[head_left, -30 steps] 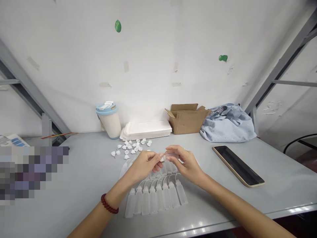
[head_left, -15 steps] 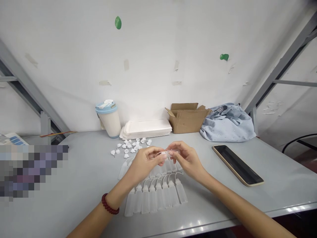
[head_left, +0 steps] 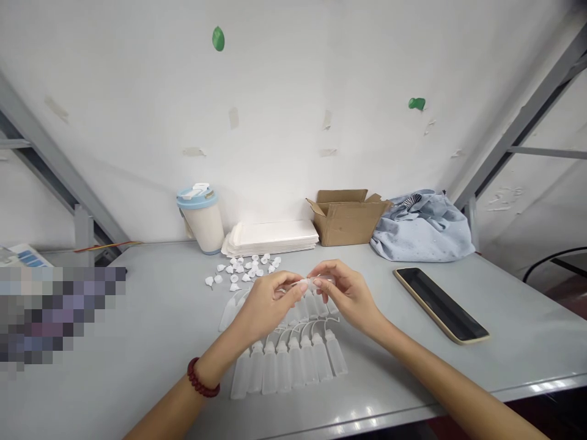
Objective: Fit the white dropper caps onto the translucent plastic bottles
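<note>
A small translucent held bottle is gripped by the right hand, thumb and fingers drawn in close, while a pale fitting at its 9 o'clock end is pinched by the fingertips of the left hand. The joint is largely covered by fingers, so how far the 2 parts are engaged cannot fairly be told. From there, a front row of 8 bottles is seen towards 6 o'clock, the white caps at 9 to 10 and the phone at 3 to 4, all laid on the table. The bottle is judged light, soft-walled and slightly slippery; it is best held at the firmer shoulder, with the fitting taken by its broad base so its thin tube is not bent
</note>
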Available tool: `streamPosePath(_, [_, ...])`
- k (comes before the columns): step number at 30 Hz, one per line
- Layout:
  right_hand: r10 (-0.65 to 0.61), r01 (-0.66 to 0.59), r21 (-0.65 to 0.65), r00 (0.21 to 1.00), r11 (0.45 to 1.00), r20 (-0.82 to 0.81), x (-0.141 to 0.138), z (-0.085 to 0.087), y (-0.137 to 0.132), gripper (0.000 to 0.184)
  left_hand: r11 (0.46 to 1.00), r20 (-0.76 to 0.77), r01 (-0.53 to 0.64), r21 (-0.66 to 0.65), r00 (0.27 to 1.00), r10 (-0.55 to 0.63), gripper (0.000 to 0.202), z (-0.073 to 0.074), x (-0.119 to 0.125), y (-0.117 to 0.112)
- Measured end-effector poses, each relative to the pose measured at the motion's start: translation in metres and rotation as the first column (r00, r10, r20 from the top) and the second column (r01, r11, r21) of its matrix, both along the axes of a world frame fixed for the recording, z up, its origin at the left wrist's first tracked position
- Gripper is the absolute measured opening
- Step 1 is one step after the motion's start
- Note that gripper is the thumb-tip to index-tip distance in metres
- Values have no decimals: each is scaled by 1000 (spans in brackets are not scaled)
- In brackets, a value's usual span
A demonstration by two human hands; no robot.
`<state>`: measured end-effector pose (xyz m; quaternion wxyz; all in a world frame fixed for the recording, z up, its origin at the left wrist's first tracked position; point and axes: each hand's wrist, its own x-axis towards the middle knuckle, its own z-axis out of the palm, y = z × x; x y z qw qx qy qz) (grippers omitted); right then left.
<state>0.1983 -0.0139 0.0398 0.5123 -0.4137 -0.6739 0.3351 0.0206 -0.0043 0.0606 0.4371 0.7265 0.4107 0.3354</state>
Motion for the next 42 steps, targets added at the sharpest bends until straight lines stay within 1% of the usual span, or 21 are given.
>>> streamPosePath(3, [14,-15,8,1000,1000,27,0,0,-1,14,996,-14,43,-73,999,-44,31,1,0,1])
streamPosePath(7, [3,-5,54,999,999,36,1,1,-1,19,993,29,28,-114,999,-25,37,1,-1,3])
streamPosePath(9, [-6,0,102,998,995,59,1,2,-1,18,990,55,34,-135,998,-27,38,1,-1,3])
streamPosePath(11, [-4,-2,109,998,994,59,2,4,-1,15,991,56,58,-120,997,-52,35,1,-1,2])
streamPosePath(13, [16,-17,45,1000,999,15,3,7,-2,14,998,32,48,-34,998,-47,27,0,0,-1])
streamPosePath(14, [34,-34,-5,999,999,-18,3,8,-2,16,999,10,24,49,1000,-25,22,-1,1,-3])
streamPosePath(16, [63,-71,-93,994,993,-84,4,10,-1,19,969,-31,-30,246,999,38,15,-3,3,-6])
streamPosePath(17, [72,-84,-119,992,989,-106,5,10,-1,20,945,-43,-48,324,997,65,13,-4,3,-7])
streamPosePath(18, [79,-94,-130,990,987,-120,5,11,-1,21,931,-51,-53,362,996,77,12,-5,4,-8])
streamPosePath(19, [82,-98,-126,989,987,-124,5,11,-1,21,933,-54,-54,356,996,78,12,-5,4,-8])
streamPosePath(21, [83,-93,-90,991,992,-102,5,11,-1,18,967,-39,-40,253,998,51,14,-4,4,-8])
streamPosePath(23, [84,-86,-38,995,996,-53,4,9,-1,15,988,-25,-22,154,999,26,19,-2,3,-7])
streamPosePath(25, [83,-83,9,996,996,-7,3,8,-1,13,992,-21,-23,126,999,26,24,-1,3,-5])
streamPosePath(28, [70,-71,37,997,997,18,3,6,-1,14,994,14,-69,89,998,68,27,0,2,-3])
streamPosePath(30, [54,-55,45,998,997,24,4,7,-2,14,994,43,-103,29,994,101,26,2,1,-2])
streamPosePath(32, [45,-46,53,999,998,29,4,8,-2,15,994,45,-102,-35,994,104,26,5,-1,-1])
streamPosePath(34, [43,-45,52,999,998,31,4,9,-3,15,994,43,-32,-106,998,37,27,8,-2,0])
streamPosePath(37, [50,-51,48,998,998,25,4,11,-3,14,975,64,100,-198,994,-89,32,10,-3,0])
streamPosePath(39, [60,-60,38,998,997,12,4,12,-4,15,972,59,125,-199,992,-115,33,9,-2,-2])
streamPosePath(40, [63,-63,28,998,998,2,4,12,-4,15,977,49,117,-176,993,-110,32,8,-2,-3])
streamPosePath(42, [63,-63,-7,998,998,-16,4,12,-4,18,995,14,70,-71,998,-69,25,4,0,-5])
